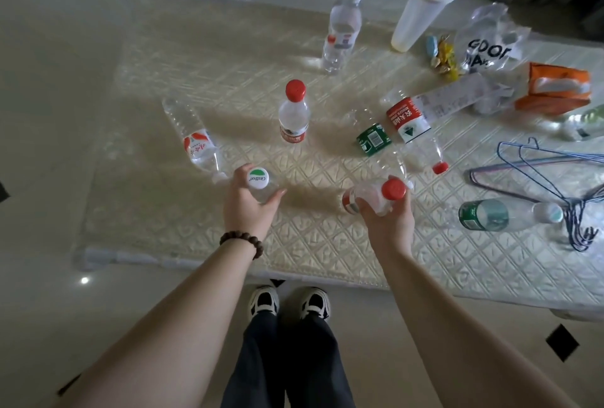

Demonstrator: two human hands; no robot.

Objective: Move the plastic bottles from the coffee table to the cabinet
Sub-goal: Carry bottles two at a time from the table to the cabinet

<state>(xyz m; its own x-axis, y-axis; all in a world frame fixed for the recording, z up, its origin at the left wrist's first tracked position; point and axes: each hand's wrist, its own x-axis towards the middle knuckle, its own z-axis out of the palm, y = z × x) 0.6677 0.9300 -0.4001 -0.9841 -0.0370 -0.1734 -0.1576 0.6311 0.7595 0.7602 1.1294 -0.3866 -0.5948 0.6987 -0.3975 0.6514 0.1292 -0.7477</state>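
Over the near part of the coffee table (137, 211), my left hand (250, 203) grips a clear bottle with a white and green cap (258, 178). My right hand (385, 214) holds a clear bottle with a red cap (394, 188), tilted toward me. On the table, a red-capped bottle (294, 113) stands upright in the middle and a white-capped bottle (343, 26) stands farther back. A clear bottle (196, 142) lies at the left. Two red- and green-labelled bottles (408, 119) (372, 139) lie at centre right. A green-labelled bottle (503, 214) lies at the right.
A tall tumbler with a straw (425, 5), a printed plastic bag (490, 38), an orange tissue pack (555, 87) and wire hangers (542, 172) crowd the table's right side. My shoes (287, 303) stand on the tiled floor at the table's near edge. No cabinet is in view.
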